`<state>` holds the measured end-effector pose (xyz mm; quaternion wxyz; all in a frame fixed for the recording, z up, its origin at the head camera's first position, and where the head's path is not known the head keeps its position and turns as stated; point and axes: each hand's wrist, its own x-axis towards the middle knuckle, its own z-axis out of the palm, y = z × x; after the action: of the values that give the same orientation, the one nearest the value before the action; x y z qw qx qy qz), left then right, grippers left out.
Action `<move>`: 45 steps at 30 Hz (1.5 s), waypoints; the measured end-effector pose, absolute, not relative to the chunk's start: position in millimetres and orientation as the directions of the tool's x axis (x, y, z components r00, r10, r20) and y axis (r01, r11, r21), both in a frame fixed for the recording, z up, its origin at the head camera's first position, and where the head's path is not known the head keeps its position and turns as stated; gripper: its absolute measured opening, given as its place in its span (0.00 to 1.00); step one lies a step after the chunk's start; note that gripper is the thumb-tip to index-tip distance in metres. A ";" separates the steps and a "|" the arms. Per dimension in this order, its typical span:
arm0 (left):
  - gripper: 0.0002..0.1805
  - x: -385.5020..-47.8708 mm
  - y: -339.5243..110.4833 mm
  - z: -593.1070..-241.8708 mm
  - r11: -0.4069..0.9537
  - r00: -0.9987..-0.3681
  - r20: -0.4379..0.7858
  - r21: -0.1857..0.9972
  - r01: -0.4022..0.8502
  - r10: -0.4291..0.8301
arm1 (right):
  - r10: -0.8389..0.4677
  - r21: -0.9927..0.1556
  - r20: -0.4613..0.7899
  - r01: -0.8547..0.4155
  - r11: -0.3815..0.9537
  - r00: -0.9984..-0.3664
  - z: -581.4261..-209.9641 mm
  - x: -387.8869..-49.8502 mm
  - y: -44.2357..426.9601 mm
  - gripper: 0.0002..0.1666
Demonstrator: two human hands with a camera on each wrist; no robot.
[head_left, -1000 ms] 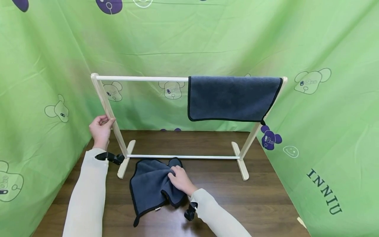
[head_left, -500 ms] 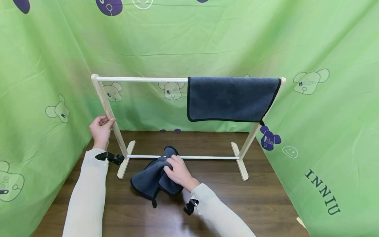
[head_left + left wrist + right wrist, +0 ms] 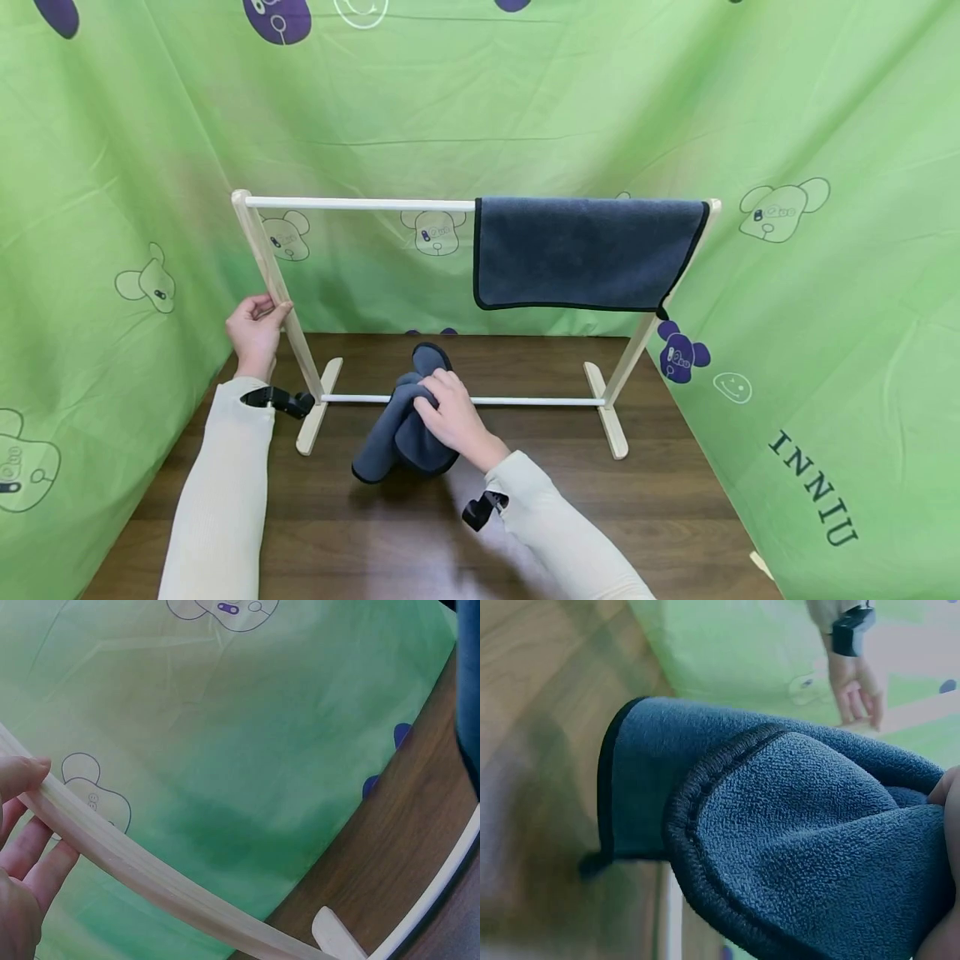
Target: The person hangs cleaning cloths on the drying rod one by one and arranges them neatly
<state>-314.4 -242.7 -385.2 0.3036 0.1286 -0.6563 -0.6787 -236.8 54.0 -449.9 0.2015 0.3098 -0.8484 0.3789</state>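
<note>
My left hand (image 3: 256, 335) pinches the left upright (image 3: 267, 262) of a wooden rack; in the left wrist view its thumb and fingers (image 3: 51, 871) hold the pale post (image 3: 150, 868). My right hand (image 3: 454, 417) grips a bunched dark blue-grey cloth (image 3: 381, 440), which hangs in front of the rack's lower bar (image 3: 540, 402). The right wrist view shows that cloth (image 3: 802, 832) close up, black-edged and folded over, with part of my hand (image 3: 949, 862) at the right edge. A second such cloth (image 3: 588, 254) is draped over the right half of the top bar (image 3: 360, 204).
The rack's feet (image 3: 318, 407) stand on a dark wood surface (image 3: 360, 550). A green printed curtain (image 3: 525, 100) surrounds the back and both sides. A small pale piece (image 3: 761, 564) lies at the curtain's edge on the right.
The cloth in my right hand has risen off the surface and moved toward the lower bar, its spread part now hanging bunched. My left hand has stayed on the upright.
</note>
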 end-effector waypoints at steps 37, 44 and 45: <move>0.11 -314.7 -244.5 -385.5 0.018 -0.803 0.205 0.972 0.236 -0.559 | -0.375 -0.357 0.788 -0.858 0.369 -0.489 -305.4 -260.9 52.1 0.09; 0.11 -314.5 -245.9 -385.8 -0.003 -0.805 0.205 0.968 0.249 -0.557 | -0.394 -0.288 0.819 -0.894 0.344 -0.416 -286.6 -263.8 49.2 0.08; 0.11 -314.4 -245.5 -385.5 0.003 -0.804 0.209 0.968 0.249 -0.556 | -0.396 -0.281 0.822 -0.897 0.342 -0.409 -284.3 -264.2 48.9 0.08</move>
<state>-314.4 -245.5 -385.5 0.2895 0.1188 -0.6463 -0.6960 -264.2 48.9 -284.3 0.3308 0.4313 -0.7495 0.3779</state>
